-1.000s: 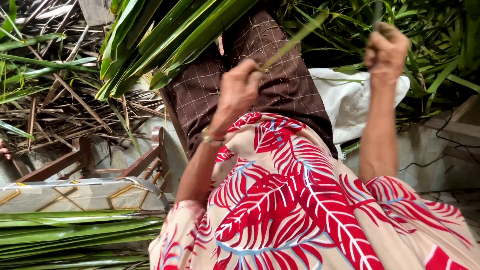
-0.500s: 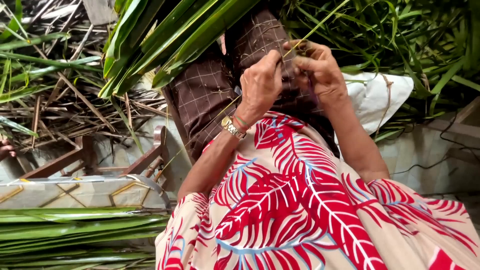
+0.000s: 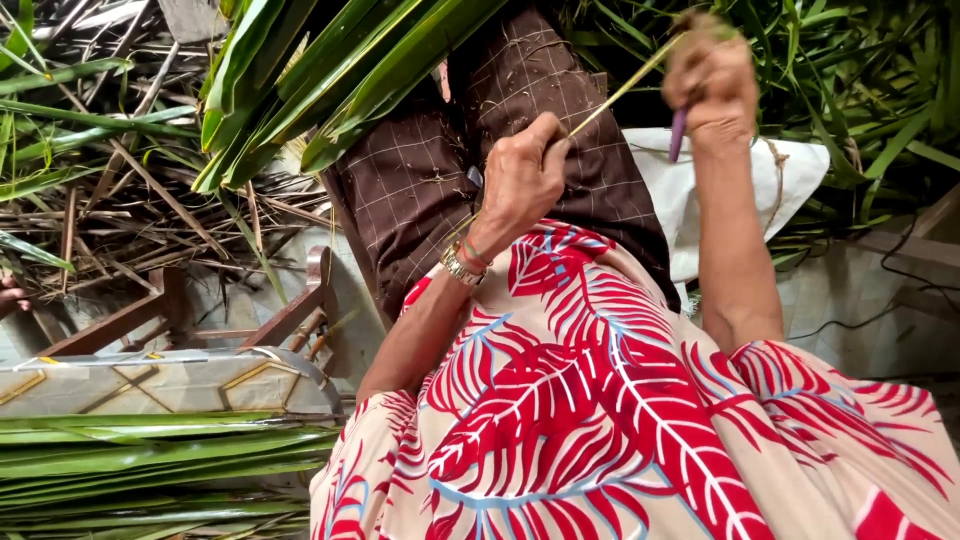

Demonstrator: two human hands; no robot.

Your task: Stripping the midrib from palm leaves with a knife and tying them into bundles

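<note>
Nearest to us lay the lap, covered by a cream cloth with red leaf print (image 3: 600, 430), and beside it on the left a flat bundle of long green fronds (image 3: 150, 455) stacked under a patterned cushion edge (image 3: 150, 380); we took that stack for leaves set aside, though we could not tell whether they were finished or waiting. Above the printed cloth a brown checked cloth (image 3: 480, 170) ran over the knees. Our left hand (image 3: 520, 180), a watch at its wrist, was closed with the fingers curled tight round the lower end of a thin pale-green leaf strip (image 3: 625, 88). The strip ran taut and slanting up to our right hand (image 3: 712, 85), raised higher and farther out, its fingers shut round the strip's upper end and also round a small purple-handled tool (image 3: 677, 135) whose blade we could not make out. We judged the strip partly stripped, with both ends gripped and nothing laid down. Farther off, a white sack (image 3: 760, 190) sat behind the knees, broad green leaves (image 3: 330, 70) hung over them, and dry brown stalks (image 3: 130, 200) littered the ground at the left, so plenty of leaf seemed left to work.
</note>
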